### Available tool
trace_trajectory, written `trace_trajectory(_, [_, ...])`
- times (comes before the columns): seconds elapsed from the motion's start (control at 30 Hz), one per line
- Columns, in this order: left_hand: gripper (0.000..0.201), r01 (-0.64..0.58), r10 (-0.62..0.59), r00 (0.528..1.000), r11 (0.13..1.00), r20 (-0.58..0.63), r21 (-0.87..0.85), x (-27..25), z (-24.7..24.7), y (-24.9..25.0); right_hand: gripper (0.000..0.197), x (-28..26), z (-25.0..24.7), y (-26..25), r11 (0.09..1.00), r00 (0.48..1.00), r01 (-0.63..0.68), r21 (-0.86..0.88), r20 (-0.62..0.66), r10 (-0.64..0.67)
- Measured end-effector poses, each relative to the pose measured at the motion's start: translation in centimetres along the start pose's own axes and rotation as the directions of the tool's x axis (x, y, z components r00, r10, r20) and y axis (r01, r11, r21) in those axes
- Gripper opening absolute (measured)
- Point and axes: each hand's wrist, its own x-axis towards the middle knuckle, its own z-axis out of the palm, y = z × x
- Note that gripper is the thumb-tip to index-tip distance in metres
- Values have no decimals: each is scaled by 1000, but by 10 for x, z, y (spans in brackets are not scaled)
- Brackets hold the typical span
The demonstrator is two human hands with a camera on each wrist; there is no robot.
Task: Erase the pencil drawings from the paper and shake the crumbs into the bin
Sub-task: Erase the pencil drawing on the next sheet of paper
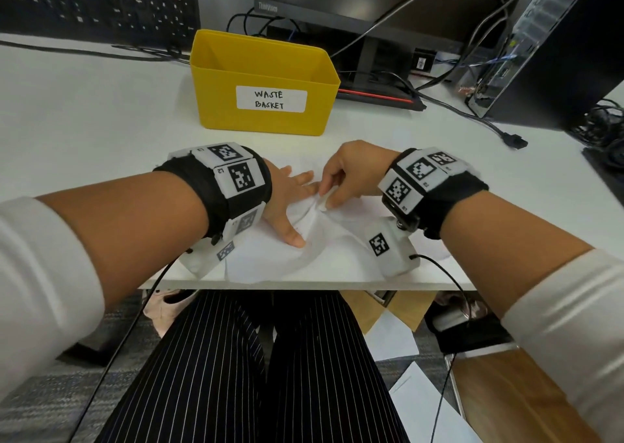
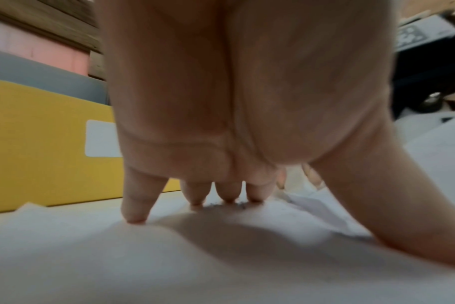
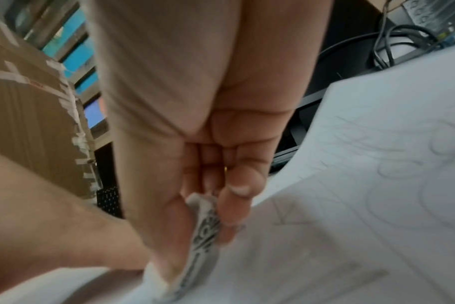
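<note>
Paper (image 1: 270, 253) lies at the near edge of the white desk (image 1: 84, 112), rumpled w/ a raised crease running thru the middle. Left hand (image 1: 287, 203) is spread flat on it, fingers straight, fingertips (image 2: 135, 214) and thumb pressing the sheet down, gripping nothing; a few grey crumbs (image 2: 221, 204) sit right at the tips in the left wrist view. Right hand (image 1: 351, 172) pinches a white eraser (image 3: 205, 226) btwn thumb and fingers, its low end on the paper just beside the left hand's fingers. Right wrist view shows dark print on the eraser's side and faint pencil drawings (image 3: 403, 156) on the sheet to the right of it: loops and a small triangle shape. Yellow bin (image 1: 263, 81) labelled "WASTE BASKET" stands upright behind the hands, near the paper's far edge but apart from it; nothing sits btwn hands and bin. Around it: black keyboard (image 1: 94, 0) far left, monitor stand (image 1: 368, 58) directly behind the bin, a PC tower (image 1: 553, 44) far right w/ cables (image 1: 472, 112) trailing across the desk toward the right side. Below the desk edge: pinstriped trousers (image 1: 256, 368) and loose sheets (image 1: 391, 338) on the floor.
</note>
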Motion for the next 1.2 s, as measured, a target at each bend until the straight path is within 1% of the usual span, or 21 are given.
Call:
trace_trajectory(0.1, [110,23,-23,1000,1000,-4,11,-1,-1,0,21,-6,1,6,999,999,-28,26,23,27])
trace_trajectory(0.23, [112,42,-42,999,998,2,43,-3,-5,2,23,-27,13,23,979,997,-65,194,51,56])
trace_trajectory(0.33, [111,36,-38,999,996,22,79,-1,-11,5,21,-33,17,26,967,994,-66,246,102,42])
trace_trajectory(0.4, [105,43,-45,999,997,27,63,0,-14,8,22,-30,11,25,972,994,-66,226,104,44])
trace_trajectory(0.47, [95,39,-39,999,998,-6,38,1,-15,10,22,-20,2,25,982,998,-70,178,18,68])
trace_trajectory(0.53, [89,22,-22,997,1000,-70,-2,4,-12,12,22,-9,-4,25,992,994,-85,98,-65,91])
trace_trajectory(0.6, [92,13,-22,992,997,-126,-77,7,-6,11,24,-2,-4,23,995,992,-92,29,-85,94])
trace_trajectory(0.67, [96,23,-40,989,992,-140,-122,9,-3,11,24,2,0,22,996,990,-87,15,-107,88])
trace_trajectory(0.7, [97,23,-39,990,993,-133,-118,10,-3,10,24,2,1,22,996,987,-85,11,-135,86])
trace_trajectory(0.77, [96,26,-33,993,998,-112,-59,11,-4,11,23,2,4,23,997,980,-78,-9,-186,75])
trace_trajectory(0.8, [96,28,-30,994,999,-105,-24,12,-5,12,24,1,6,24,997,979,-70,-24,-191,64])
trace_trajectory(0.87, [97,37,-36,994,999,-100,11,14,-6,14,24,-5,10,23,998,987,-38,-47,-160,30])
trace_trajectory(0.97, [98,45,-41,996,998,-80,49,16,-5,13,23,-17,13,19,999,1000,17,-32,-25,-18])
trace_trajectory(1.03, [98,39,-35,996,998,-82,50,15,-5,13,22,-20,7,17,1000,997,4,1,72,-4])
trace_trajectory(1.07, [98,36,-32,996,998,-84,49,14,-6,12,22,-17,2,16,1000,996,-10,23,88,8])
trace_trajectory(1.1, [97,32,-28,996,998,-85,47,13,-6,12,22,-13,-2,16,999,998,-25,41,66,22])
trace_trajectory(1.13, [97,29,-25,996,999,-83,45,13,-6,12,22,-7,-6,17,998,999,-41,46,14,40])
trace_trajectory(1.2, [96,26,-23,997,999,-75,43,13,-6,12,23,1,-8,18,998,994,-67,-17,-91,65])
